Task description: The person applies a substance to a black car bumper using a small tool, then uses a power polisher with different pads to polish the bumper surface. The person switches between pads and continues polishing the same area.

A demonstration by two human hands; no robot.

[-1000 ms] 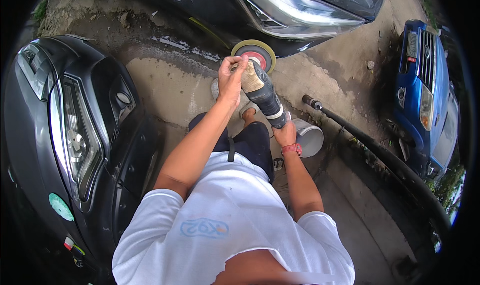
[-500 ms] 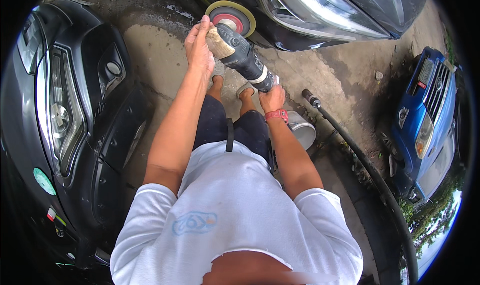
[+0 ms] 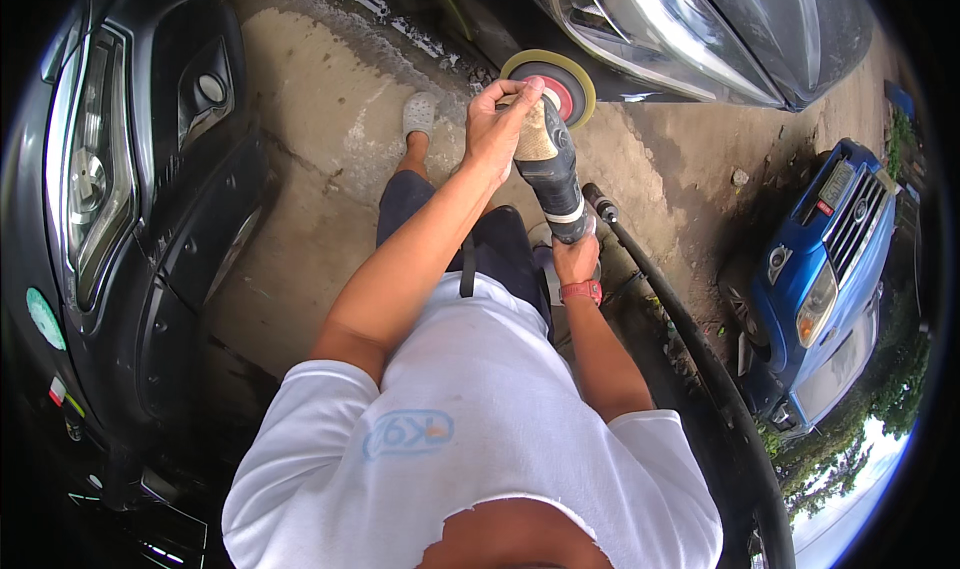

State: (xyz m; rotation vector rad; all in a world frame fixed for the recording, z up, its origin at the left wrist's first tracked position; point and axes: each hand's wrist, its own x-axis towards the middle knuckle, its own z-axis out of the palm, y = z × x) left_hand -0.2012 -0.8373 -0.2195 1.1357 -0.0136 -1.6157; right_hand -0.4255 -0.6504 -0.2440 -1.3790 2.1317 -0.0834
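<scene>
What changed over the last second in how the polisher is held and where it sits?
The polisher and both hands swung right, bringing its yellow pad up against the grey car. Unchanged: left hand on the head, right hand on the rear handle.

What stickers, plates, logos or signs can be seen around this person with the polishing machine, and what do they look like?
Round green sticker: low on the black car at left.
Small red, white and yellow sticker: just below it, rectangular.
Licence plate: front of the blue car at right, pale rectangle, too small to read.
Light blue printed logo: on the person's white shirt, oval.
No packages or screens show.
</scene>
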